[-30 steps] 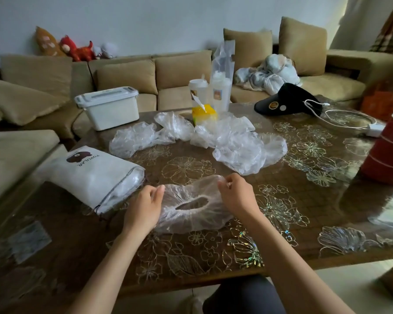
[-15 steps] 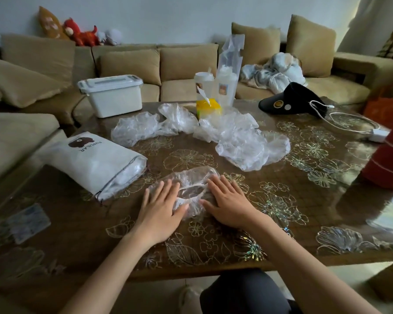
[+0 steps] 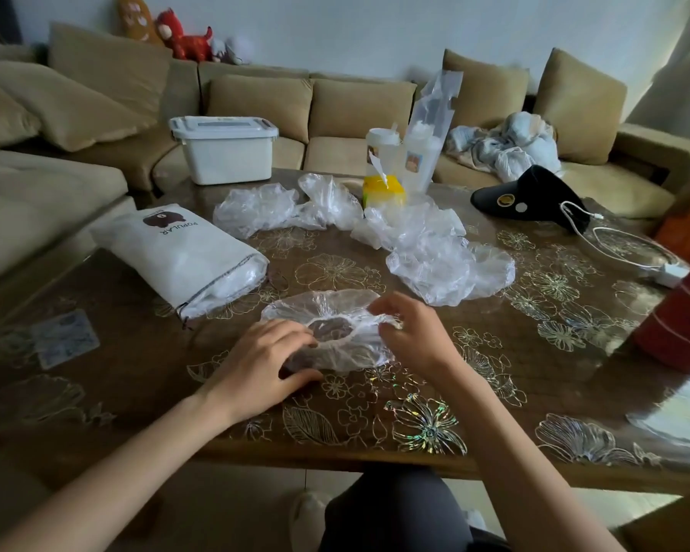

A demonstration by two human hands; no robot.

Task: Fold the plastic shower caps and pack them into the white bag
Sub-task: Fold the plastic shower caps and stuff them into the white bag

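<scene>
**Obs.: one cap in hand at the near table edge, bag lying to the left**

Tan fabric corner sofa (image 3: 355, 109) runs along the far and left sides of the room. In front of it stands the brown table under a clear flower-printed cover (image 3: 136, 372).

White fabric drawstring bag with a brown bear print (image 3: 184, 253) lies on its side at table left, its mouth facing the near-right corner and clear plastic showing inside it.

Loose heap of clear crinkled plastic caps (image 3: 443, 256) sits centre-right, and a smaller heap (image 3: 263, 207) lies further back, just right of the bag. White lidded plastic storage box (image 3: 226, 153) stands at the far table edge.

Clear elastic-rimmed plastic shower cap (image 3: 327, 308) lies on the table between the hands, opening upward, just beside the bag's mouth.

Left hand (image 3: 259, 364): fingers bent and close together over the cap's left rim, thumb set apart along its near edge, gripping that side.

Right hand (image 3: 415, 332): thumb and fingertips pinching the right rim, lifted slightly off the table.
</scene>
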